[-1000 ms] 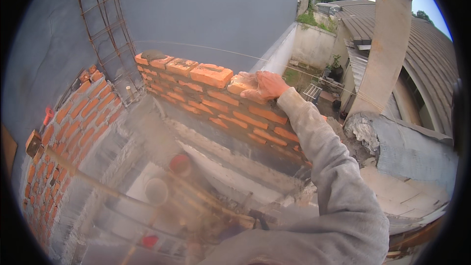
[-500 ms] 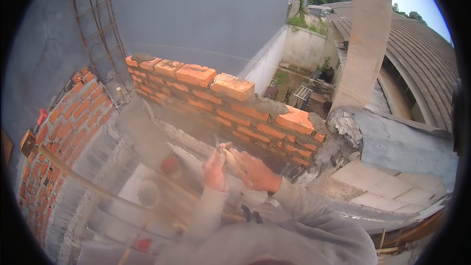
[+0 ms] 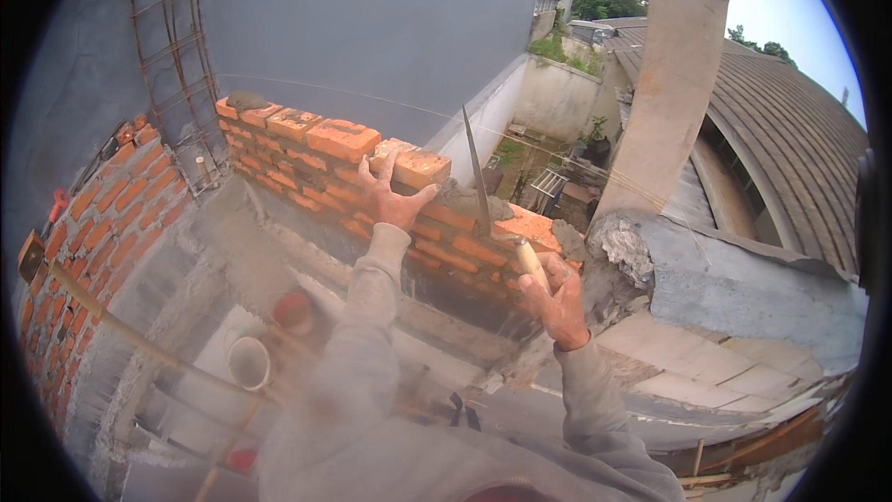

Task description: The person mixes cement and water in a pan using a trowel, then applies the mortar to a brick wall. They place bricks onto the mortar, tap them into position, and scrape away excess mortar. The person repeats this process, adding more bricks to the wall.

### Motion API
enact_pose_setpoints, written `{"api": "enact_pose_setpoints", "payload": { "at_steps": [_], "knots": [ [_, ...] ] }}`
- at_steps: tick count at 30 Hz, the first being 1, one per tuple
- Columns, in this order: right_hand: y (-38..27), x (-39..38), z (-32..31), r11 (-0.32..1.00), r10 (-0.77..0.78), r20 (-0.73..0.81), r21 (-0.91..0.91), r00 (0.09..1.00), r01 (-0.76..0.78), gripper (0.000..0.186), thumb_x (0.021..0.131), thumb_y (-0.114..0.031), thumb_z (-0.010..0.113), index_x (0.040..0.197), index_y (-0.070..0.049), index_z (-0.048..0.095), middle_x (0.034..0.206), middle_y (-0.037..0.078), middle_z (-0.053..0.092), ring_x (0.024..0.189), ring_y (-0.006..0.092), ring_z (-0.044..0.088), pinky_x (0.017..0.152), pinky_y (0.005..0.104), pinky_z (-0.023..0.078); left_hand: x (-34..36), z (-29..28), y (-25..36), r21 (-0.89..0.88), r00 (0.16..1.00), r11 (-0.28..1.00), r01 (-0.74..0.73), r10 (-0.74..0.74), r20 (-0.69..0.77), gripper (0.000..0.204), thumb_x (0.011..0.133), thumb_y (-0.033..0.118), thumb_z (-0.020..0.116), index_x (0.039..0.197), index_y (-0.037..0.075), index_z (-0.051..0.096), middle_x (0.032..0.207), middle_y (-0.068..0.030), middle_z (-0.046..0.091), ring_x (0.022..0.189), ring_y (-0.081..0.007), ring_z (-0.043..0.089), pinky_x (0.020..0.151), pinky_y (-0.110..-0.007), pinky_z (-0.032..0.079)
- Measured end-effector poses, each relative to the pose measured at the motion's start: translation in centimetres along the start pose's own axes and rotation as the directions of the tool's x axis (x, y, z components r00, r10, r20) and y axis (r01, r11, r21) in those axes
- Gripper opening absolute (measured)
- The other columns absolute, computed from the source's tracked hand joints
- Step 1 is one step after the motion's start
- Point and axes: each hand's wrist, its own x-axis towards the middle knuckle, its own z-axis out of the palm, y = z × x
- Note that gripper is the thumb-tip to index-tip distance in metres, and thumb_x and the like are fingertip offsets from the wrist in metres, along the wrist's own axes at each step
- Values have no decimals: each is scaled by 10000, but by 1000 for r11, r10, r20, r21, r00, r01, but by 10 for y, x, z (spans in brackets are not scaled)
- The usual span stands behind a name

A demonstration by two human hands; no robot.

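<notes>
My left hand (image 3: 398,201) lies spread against the near side of an orange brick (image 3: 414,160) at the right end of the wall's top row. Its fingers are stretched apart and touch the brick. In my right hand (image 3: 557,302) is a trowel, its pale wooden handle (image 3: 531,262) gripped between thumb and fingers. The trowel blade (image 3: 478,167) points up, seen almost edge-on, over the gap between that brick and another brick (image 3: 530,227) farther right. Grey mortar (image 3: 462,195) covers the wall top in that gap.
A thin string line runs above the brick wall. Steel rebar (image 3: 172,37) stands at the back left, beside a second brick wall (image 3: 111,214). A white bucket (image 3: 249,363) and a long wooden handle (image 3: 139,339) are at lower left. A concrete post (image 3: 664,84) rises at right.
My hands have parted from in front of the wall. The left has moved up onto the brick; the right has moved right with the trowel, whose blade now shows upright.
</notes>
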Motion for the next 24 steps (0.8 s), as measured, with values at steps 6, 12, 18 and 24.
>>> {"api": "enact_pose_setpoints", "payload": {
  "at_steps": [6, 12, 18, 24],
  "knots": [
    [3, 22, 3, 997, 74, 52, -18, 996, -74, 404, 1115, -344, 630, 1264, 29, 673, 822, -4, 628, 598, 56, 537, 549, 241, 442, -2, 7, 8, 44, 998, 999, 8, -5, -62, 919, 599, 362, 1041, 1442, 211, 708, 1652, -226, 330, 1494, -414, 433, 1196, -526, 476],
    [-30, 82, 4, 993, -58, 102, -93, 993, 67, 417, 1071, -275, 686, 1319, 60, 697, 871, 25, 689, 638, 76, 581, 580, 246, 474, 0, 5, 2, 28, 999, 999, 28, -26, -40, 1261, 582, 374, 1040, 1653, 135, 420, 1642, -251, 306, 1520, -405, 364, 1212, -514, 445],
    [-59, 139, 7, 889, -243, 187, -350, 952, 296, 431, 1028, -209, 709, 1336, 94, 712, 795, 26, 661, 665, 66, 535, 618, 273, 469, -4, 8, -9, 7, 998, 1000, -1, 2, -66, 1375, 573, 379, 1045, 1681, 52, 300, 1616, -226, 352, 1510, -405, 357, 1228, -516, 422],
    [-62, 172, 23, 772, -328, 228, -495, 917, 399, 434, 980, -169, 688, 1334, 78, 735, 678, 120, 596, 639, 144, 542, 648, 358, 505, -6, 11, -7, 10, 994, 1000, -14, 15, -110, 1325, 549, 423, 1048, 1620, 44, 368, 1608, -221, 367, 1507, -408, 357, 1218, -544, 411]
  ]
}}
